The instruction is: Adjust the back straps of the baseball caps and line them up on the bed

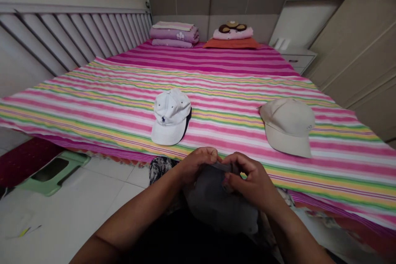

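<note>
A dark grey cap lies over my lap at the bed's near edge. My left hand is closed on the cap's far edge, its thumb and fingers pinched together. On the same edge, a little to the right, my right hand grips with bent fingers and the thumb in front. The underside of the cap is hidden. Beyond my hands, a white cap with a small dark logo rests on the bed, brim towards me. Further right sits a beige cap, its brim also facing my side.
A striped sheet covers the bed. Folded purple bedding and a pink and orange stack lie by the headboard. A green stool stands on the tiled floor at left, a white nightstand at far right.
</note>
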A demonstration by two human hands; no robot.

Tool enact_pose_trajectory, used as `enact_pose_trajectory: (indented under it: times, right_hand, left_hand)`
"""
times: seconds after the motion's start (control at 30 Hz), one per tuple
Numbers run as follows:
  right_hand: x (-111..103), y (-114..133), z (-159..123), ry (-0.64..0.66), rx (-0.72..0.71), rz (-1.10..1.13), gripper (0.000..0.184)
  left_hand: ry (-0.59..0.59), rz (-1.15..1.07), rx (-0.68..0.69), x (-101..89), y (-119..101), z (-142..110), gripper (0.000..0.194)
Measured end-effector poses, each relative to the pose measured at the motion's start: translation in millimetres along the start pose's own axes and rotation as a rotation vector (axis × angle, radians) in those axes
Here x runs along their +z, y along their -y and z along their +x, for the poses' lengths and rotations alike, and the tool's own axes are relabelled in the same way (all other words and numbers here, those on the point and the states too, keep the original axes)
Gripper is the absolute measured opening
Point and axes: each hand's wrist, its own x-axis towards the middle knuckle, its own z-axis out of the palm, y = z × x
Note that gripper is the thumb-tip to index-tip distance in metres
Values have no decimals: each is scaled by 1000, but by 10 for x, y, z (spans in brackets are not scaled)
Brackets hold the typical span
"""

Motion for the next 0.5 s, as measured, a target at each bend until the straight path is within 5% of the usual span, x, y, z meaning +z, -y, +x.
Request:
enact_pose_trajectory:
  times: [0.1,0.5]
  right_hand:
    - [-1,-40,15,55,169,268,16]
    - [-38,-39,57,-65,322,753,25]
  left_hand:
    - [-10,-1,-26,9,8,14,21]
    - [47,-24,-15,32,34,20,26]
